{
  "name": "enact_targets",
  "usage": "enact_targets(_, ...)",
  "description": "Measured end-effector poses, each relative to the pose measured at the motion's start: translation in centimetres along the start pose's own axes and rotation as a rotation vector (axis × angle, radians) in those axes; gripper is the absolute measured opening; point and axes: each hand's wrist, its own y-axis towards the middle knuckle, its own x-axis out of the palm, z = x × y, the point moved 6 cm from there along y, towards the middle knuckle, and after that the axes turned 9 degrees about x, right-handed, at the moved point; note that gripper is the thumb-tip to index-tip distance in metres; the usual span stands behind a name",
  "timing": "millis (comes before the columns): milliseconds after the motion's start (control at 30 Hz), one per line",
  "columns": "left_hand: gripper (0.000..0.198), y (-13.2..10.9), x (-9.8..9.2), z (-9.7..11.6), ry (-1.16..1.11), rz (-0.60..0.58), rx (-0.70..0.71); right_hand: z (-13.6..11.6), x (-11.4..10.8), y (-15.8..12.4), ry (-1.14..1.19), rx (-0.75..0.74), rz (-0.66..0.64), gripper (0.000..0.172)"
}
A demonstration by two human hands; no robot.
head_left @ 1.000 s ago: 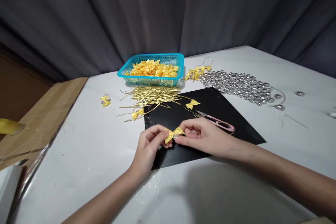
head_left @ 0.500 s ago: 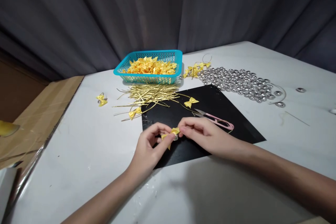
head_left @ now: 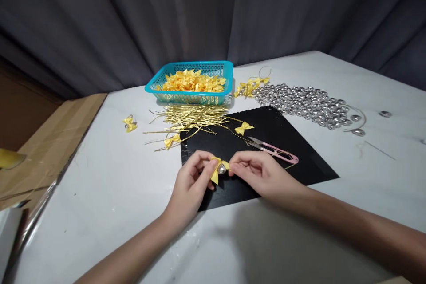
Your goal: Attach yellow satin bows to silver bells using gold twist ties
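Note:
Over the black mat [head_left: 233, 195] my left hand [head_left: 195, 176] pinches a yellow ribbon bow [head_left: 216, 175] by its left side. A round silver bead [head_left: 221, 169] sits at the middle of the bow. From the right, the thumb and forefinger of my right hand [head_left: 258, 169] are pinched on the bow's right end. Whether they also hold a cord there is too small to tell. Pink-handled thread snips [head_left: 279, 152] lie on the mat just beyond my right hand. Two more bows, a right one [head_left: 244, 128] and a left one [head_left: 172, 141], lie beyond my hands.
A blue basket [head_left: 189, 97] of yellow bows stands at the back, with gold cord pieces [head_left: 196, 116] before it. Silver beads [head_left: 302, 102] spread at the right, beside a few bows [head_left: 248, 88]. One beaded bow [head_left: 129, 124] lies left. Cardboard [head_left: 63, 128] borders the table's left side.
The bow between my hands has turned, so the bead and a hanging ribbon tail now show more fully. My left fingers have shifted off the bead. The camera view has moved slightly.

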Motion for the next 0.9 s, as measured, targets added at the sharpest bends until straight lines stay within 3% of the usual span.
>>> enact_targets(133, 0.015, -0.1, -0.1, 0.1, 0.019, 0.008, 0.010, 0.1, 0.9, 0.3, 0.116, 0.111, -0.104, 0.031)
enact_targets(233, 0.016, -0.2, -0.1, 0.2, 0.012, 0.004, 0.003, -0.1, 1.2, 0.3, 0.139, 0.115, -0.134, 0.031)
enact_targets(667, 0.016, 0.1, 0.2, -0.3, -0.109, -0.045, -0.038, 0.1, 1.1, 0.1, 0.210, 0.159, -0.151, 0.031)
enact_targets(900, 0.011, 0.0, 0.2, -0.3, -0.065, -0.057, -0.020, 0.2, 0.6, 0.2, 0.178, 0.157, -0.133, 0.035)
